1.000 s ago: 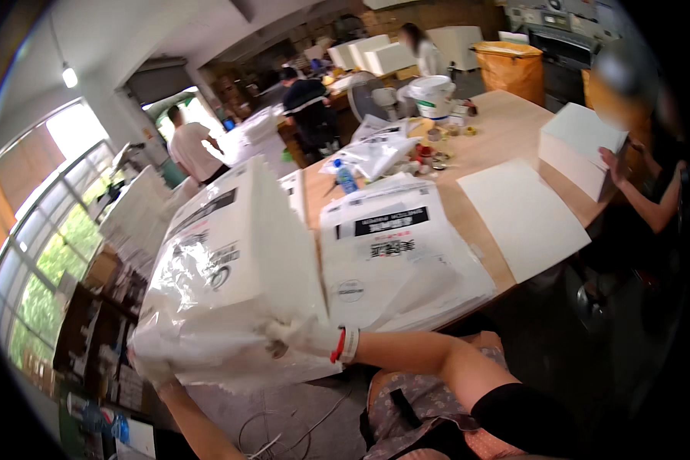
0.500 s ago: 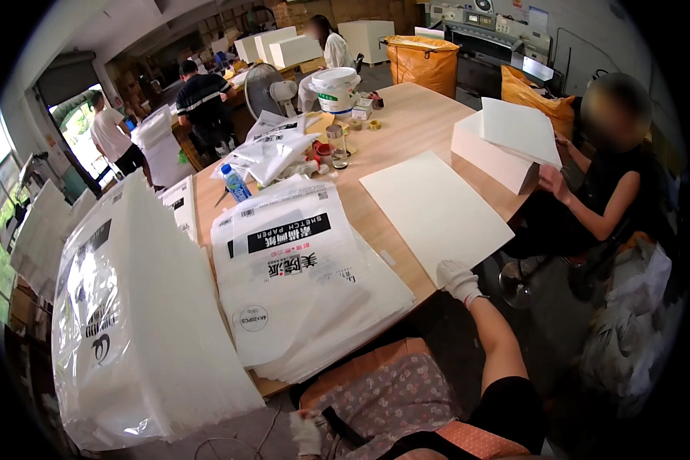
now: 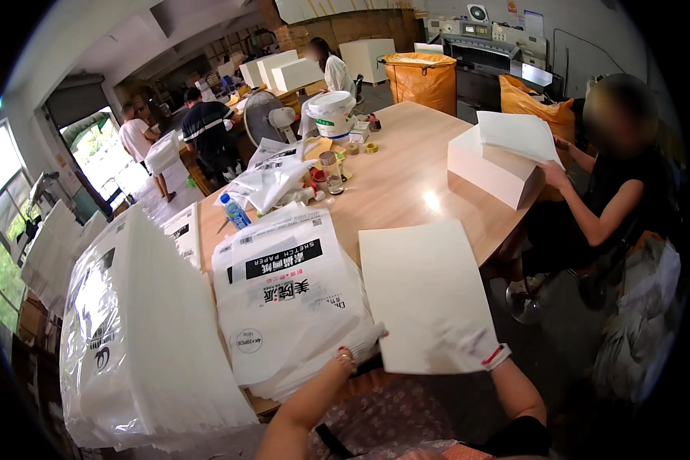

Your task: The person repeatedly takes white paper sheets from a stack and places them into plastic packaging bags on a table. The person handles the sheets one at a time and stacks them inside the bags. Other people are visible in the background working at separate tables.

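A blank off-white sheet stack (image 3: 425, 284) hangs partly past the table's near edge, its near end towards my lap. My right hand (image 3: 471, 349), in a white glove with a red-edged cuff, grips its near right corner. My left hand (image 3: 363, 341), also in a white glove, reaches to its left edge, fingertips at the paper; the glove blends with the white behind it, so its finger closure is unclear. Just left of the paper lies a printed plastic sleeve (image 3: 284, 287) with black labels, on more white sheets.
Left of the sleeve stands a tall pile of plastic-wrapped paper (image 3: 161, 330). Farther back on the table (image 3: 406, 184) are a bottle (image 3: 235, 212), a glass jar (image 3: 332, 172), tape rolls (image 3: 371, 148) and a white bucket (image 3: 332, 115). A co-worker (image 3: 606, 192) at right handles sheets on a white block (image 3: 487, 165).
The off-white paper has been drawn towards me and turned straighter. My left hand has risen from beside my lap to its left edge. The co-worker's near hand has moved onto their sheets.
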`<state>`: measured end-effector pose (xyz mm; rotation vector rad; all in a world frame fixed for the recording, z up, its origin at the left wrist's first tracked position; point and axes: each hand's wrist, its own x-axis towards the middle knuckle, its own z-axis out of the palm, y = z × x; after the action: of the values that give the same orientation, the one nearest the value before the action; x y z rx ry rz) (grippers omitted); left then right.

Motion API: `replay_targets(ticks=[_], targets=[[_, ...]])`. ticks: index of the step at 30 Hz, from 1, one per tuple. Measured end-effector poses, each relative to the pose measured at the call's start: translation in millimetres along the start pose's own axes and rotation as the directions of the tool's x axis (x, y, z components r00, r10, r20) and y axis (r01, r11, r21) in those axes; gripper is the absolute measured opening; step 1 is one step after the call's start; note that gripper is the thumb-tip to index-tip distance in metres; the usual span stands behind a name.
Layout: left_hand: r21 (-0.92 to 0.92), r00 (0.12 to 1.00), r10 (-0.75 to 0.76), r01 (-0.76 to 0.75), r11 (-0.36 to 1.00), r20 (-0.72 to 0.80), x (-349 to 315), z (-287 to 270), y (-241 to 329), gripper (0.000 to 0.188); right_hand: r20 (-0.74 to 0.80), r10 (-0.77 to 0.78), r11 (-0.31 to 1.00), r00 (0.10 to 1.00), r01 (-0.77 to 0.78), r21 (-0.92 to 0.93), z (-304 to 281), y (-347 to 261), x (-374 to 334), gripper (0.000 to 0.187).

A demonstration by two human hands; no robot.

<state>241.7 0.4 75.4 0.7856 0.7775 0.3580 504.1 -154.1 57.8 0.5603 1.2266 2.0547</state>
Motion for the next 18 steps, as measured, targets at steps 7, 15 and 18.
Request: replay_targets(ticks=[7,15,18], targets=[[0.790,0.987,0.158,-0.069,0.609,-0.037,-132.8,32.6,46.1,0.067,0.548,-0.780,-0.449,0.303,0.339,-0.827,-65.1,-30.1,-35.8,0.033],[0.978,0.911,0.371,-0.124,-0.168,0.179,-143.9,54.0,-139.4,0.085,0.825,-0.501,-0.864,0.261,-0.105,-0.492,-144.0,73.6,96.7,0.018],[0.963,0.818,0.538,-0.266,0.037,0.205,-152.4,0.7,-76.0,0.068,0.929,-0.298,-0.942,0.220,-0.227,-0.249,-146.3,60.1,98.0,0.019]])
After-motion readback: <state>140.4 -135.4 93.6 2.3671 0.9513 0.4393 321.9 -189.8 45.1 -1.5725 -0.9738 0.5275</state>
